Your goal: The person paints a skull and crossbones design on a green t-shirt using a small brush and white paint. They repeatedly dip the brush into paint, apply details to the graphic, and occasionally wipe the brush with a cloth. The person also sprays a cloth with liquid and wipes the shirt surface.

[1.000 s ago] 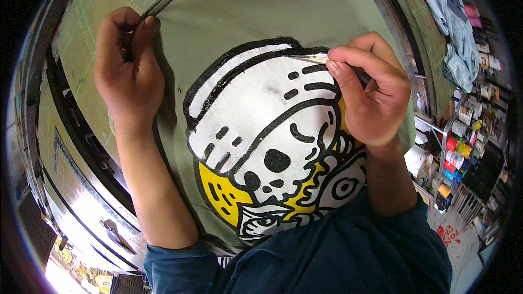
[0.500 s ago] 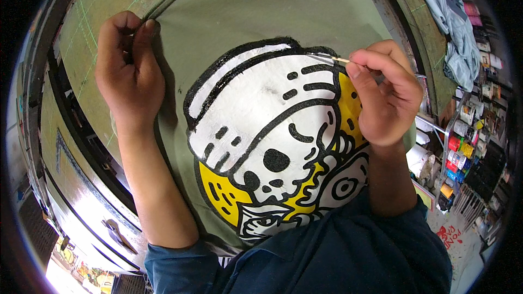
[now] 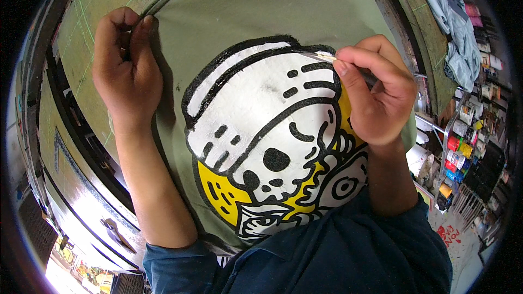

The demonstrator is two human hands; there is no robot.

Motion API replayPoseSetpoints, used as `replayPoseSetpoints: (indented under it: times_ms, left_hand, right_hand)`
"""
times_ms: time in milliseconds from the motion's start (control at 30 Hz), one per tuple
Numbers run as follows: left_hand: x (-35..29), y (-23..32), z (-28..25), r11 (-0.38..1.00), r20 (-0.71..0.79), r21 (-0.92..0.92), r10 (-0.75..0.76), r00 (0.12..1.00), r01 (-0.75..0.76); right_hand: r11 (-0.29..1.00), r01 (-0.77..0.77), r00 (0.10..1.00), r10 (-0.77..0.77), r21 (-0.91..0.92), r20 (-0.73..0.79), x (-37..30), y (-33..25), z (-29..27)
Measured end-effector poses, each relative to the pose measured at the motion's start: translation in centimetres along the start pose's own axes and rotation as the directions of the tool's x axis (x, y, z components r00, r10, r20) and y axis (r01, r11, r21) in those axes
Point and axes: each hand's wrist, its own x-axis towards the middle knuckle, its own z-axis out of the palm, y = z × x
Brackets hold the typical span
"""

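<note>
An olive-green cloth garment (image 3: 272, 5) lies spread out, painted with a large cartoon skull (image 3: 245, 109) in white with thick black outlines and yellow patches beside it. Between thumb and fingers, my right hand (image 3: 378, 92) pinches a thin paintbrush (image 3: 321, 56). The brush tip points left and rests at the black outline along the top of the skull's headwear, though the exact contact is too small to tell. At the upper left, my left hand (image 3: 129, 71) is closed on the garment's seamed edge, with the cloth running beneath its thumb.
Under the garment is a worn work surface (image 3: 87, 38) with green grid lines. A grey-blue cloth (image 3: 452, 27) hangs over the right edge. Beyond it, a rack (image 3: 463, 147) carries several paint bottles. A dark-handled tool (image 3: 117, 234) lies at lower left.
My right hand has shifted a little left and up, carrying the brush tip left along the black outline. My left hand has moved slightly up and left, still pinching the edge.
</note>
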Motion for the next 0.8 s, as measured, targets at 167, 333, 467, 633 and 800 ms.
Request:
replayPoseSetpoints:
  times_ms: [167,333,467,633,800]
  left_hand:
    - [0.1,0.3,-0.1,0.999,-0.013,0.039,0.023,1.0,-0.022]
    - [0.2,0.4,0.1,0.995,-0.026,0.066,0.083,0.996,-0.081]
    - [0.2,0.7,0.0,0.994,-0.018,0.087,0.068,0.998,-0.066]
    - [0.3,0.5,0.0,0.998,-0.03,0.038,0.057,0.998,-0.056]
    - [0.2,0.2,0.3,1.0,-0.052,-0.008,0.012,0.999,-0.012]
  right_hand:
    - [1.0,-0.001,1.0,0.001,-0.012,0.021,0.2,-0.3,0.3]
    - [1.0,-0.001,0.999,0.002,-0.03,0.034,0.2,-0.5,0.7]
    - [1.0,0.009,0.998,-0.008,-0.029,0.057,0.3,-0.7,1.1]
    - [0.999,0.035,0.996,-0.035,0.002,0.078,0.5,-0.9,1.2]
    - [0.984,-0.054,0.998,0.051,0.17,0.025,0.5,-2.6,1.2]
